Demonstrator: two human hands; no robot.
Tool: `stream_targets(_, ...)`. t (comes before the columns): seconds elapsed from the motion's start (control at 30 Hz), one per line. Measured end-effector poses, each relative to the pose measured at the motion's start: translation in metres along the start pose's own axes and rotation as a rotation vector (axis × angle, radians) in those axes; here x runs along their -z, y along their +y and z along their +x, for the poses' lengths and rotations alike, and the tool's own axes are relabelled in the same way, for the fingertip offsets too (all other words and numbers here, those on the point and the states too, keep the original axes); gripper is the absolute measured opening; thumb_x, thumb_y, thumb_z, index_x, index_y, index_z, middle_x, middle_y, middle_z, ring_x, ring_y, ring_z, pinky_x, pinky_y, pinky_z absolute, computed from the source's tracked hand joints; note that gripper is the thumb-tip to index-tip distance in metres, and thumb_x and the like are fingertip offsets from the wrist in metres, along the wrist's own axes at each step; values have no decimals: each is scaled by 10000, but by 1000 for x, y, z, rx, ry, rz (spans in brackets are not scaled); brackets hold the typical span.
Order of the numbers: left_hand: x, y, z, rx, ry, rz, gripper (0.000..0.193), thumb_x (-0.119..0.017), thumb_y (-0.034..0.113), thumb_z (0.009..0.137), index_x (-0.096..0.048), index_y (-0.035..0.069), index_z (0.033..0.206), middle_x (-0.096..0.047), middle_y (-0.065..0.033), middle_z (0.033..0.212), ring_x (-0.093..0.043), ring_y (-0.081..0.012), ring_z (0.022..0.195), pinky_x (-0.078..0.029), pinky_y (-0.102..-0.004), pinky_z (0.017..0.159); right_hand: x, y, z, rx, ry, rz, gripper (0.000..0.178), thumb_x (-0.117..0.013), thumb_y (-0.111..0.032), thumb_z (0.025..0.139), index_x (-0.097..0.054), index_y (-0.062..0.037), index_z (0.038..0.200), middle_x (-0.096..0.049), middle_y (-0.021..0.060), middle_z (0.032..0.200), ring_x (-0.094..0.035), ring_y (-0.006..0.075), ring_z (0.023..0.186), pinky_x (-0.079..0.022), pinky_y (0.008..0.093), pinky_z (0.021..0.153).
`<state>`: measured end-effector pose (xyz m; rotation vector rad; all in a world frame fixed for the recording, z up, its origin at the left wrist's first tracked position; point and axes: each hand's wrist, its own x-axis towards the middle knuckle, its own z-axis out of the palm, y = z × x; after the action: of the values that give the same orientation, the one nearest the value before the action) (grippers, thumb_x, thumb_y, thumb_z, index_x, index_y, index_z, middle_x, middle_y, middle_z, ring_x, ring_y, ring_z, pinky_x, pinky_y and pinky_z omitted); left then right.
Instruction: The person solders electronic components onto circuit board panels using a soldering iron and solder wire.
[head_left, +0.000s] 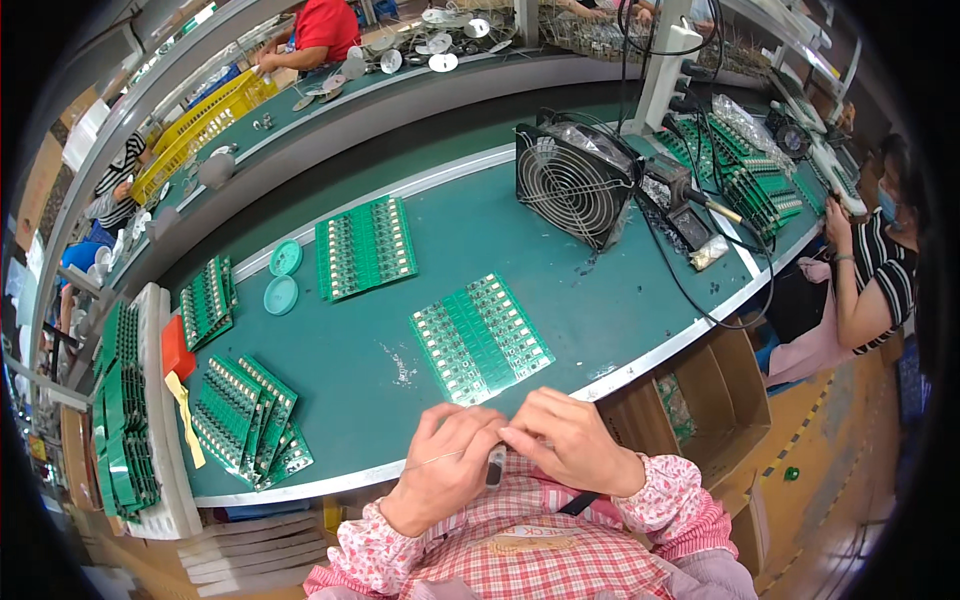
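Both hands are together at the table's front edge, in front of my apron. My left hand (448, 468) has its fingers curled around a small dark stub with a greyish side (495, 466); its kind does not show. A thin pale wire (432, 461) runs across the back of that hand. My right hand (572, 440) presses against the left fingertips, its fingers bent and closed; what they pinch, if anything, is hidden. Just beyond the hands a green circuit board panel (481, 338) with rows of small white parts lies flat on the green table (350, 375).
Another board panel (366, 248) lies farther back, beside two round green lids (281, 295). Fanned board panels (245, 420) and a rack of boards (122, 410) are at left. A black fan (575, 185) and cables stand at right. A cardboard box (700, 400) sits below; a co-worker (870, 270) sits at right.
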<state>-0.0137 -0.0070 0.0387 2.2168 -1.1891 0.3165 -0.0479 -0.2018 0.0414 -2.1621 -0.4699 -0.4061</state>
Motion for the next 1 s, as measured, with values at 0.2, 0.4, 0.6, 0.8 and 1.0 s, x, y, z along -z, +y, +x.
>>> stream_targets(0.2, 8, -9, -15, 87, -20, 3, 365, -745, -34, 702, -639, 76, 1033, -683, -79, 1063, -649, -226, 998, -469, -429, 902, 28, 12, -6, -383, -17, 493, 194, -634, -136, 959, -595, -20, 808, -558, 36, 735, -555, 114, 679, -482, 283, 634)
stream_targets(0.4, 19, -27, -42, 449, 245, -9, 185, -672, -44, 832, -646, 32, 998, -688, -102, 972, -626, -296, 887, -476, -384, 807, 181, 192, 8, -621, 853, 1110, 452, -619, -371, 993, -528, -52, 1301, -673, 87, 1071, -651, 103, 748, -551, 227, 605)
stream_targets(0.6, 7, -27, -45, 556, 265, -4, 163, -696, 0, 835, -650, 37, 987, -685, -105, 967, -636, -277, 880, -462, -364, 800, 219, 259, 43, -572, 713, 991, 497, -581, -413, 1006, -528, -114, 1399, -649, 91, 1241, -647, 73, 853, -564, 216, 724)
stream_targets(0.8, 11, -24, -48, 627, 231, 1, 155, -715, 12, 837, -670, 38, 984, -691, -95, 970, -652, -268, 881, -476, -361, 808, 217, 237, 30, -668, 852, 712, 457, -559, -460, 1008, -586, -139, 1332, -655, 26, 1050, -572, 59, 821, -450, 204, 678)
stream_targets(1.0, 15, -28, -50, 703, 232, -70, 164, -700, 4, 852, -667, 30, 1010, -693, -101, 972, -649, -280, 886, -492, -357, 808, 179, 178, -40, -444, 1027, 639, 370, -545, -404, 1022, -578, -74, 1185, -475, -32, 741, -400, 54, 592, -331, 221, 551)
